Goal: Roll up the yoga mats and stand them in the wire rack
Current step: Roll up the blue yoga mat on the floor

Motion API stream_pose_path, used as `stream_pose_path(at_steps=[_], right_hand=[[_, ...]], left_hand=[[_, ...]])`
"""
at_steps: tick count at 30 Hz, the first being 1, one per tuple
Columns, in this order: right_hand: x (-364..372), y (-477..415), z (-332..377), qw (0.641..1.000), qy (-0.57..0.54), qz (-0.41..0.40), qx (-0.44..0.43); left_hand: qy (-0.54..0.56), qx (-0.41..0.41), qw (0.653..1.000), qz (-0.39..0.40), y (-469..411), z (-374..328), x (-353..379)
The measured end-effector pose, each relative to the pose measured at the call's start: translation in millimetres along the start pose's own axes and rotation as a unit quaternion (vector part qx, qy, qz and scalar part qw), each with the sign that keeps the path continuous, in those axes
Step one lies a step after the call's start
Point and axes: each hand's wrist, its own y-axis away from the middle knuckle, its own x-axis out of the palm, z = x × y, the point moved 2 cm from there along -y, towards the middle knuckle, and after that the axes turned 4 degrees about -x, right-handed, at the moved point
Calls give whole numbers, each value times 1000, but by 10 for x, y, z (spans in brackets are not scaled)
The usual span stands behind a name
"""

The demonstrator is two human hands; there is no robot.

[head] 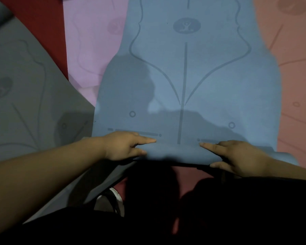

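While bent over the blue mat [184,76], pinches its curled near edge in left hand [122,145] and right hand [237,156], thumbs under. Flanked by pink mat [88,41] and salmon mat [293,76].

On my screen the floor [34,23] is dark red, and I see it bare only in a strip at the far left and in a shadowed patch close to me. Four mats lie open on it, side by side. The grey mat [25,103] is at the left, set at an angle, and its edge covers a corner of the lilac mat [92,41]. The blue mat [210,76] is in the middle and lies over the lilac one's right side. The salmon mat [293,59] touches its right edge. The near end of the blue mat is curled up from the floor
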Motion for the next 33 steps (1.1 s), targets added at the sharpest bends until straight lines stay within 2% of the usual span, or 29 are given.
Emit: stream_pose_path(at_steps=[6, 10, 13, 18, 22, 25, 30, 33], right_hand=[[-9, -88, -54, 995, -73, 52, 49], [-31, -90, -47, 992, -92, 66, 61], [-25, -41, 23, 994, -69, 64, 64], [51, 65, 7, 998, 54, -31, 21], [74, 75, -26, 998, 48, -26, 2], [46, 24, -74, 999, 31, -24, -4], [57, -14, -147, 1000, -23, 0, 19], [20, -59, -170, 997, -53, 29, 41]], left_hand=[[-115, 14, 989, -92, 101, 61, 234], [-104, 27, 990, -95, 55, 91, 268], [-60, 23, 995, -73, -20, 60, 168], [-43, -6, 999, -19, -139, 58, 23], [22, 0, 999, 37, -179, 39, -99], [4, -1, 999, 48, -169, 11, -54], [-106, -7, 993, -54, -48, 47, 157], [-119, 14, 987, -103, -21, 75, 239]])
